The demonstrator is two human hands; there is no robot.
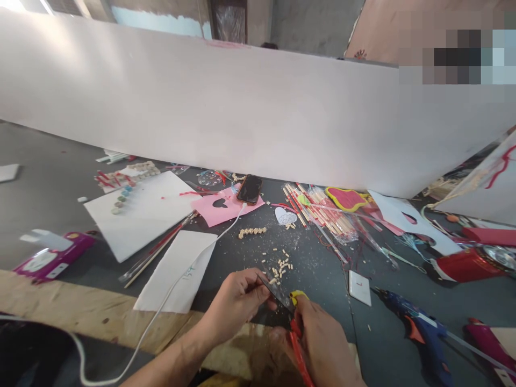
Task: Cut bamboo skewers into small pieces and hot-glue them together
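Dark tabletop, left hand angled inward, grip together, right hand clamped on red-handled tool.

A handwritten mark in blue-green ink, its last character unclear but seemingly "157", runs aslant on the torn-edged white paper strip beneath the white cable. The small white square tile near the blue glue gun bears one dark reddish character resembling an "L". The pale label on the magenta device is too small to read.
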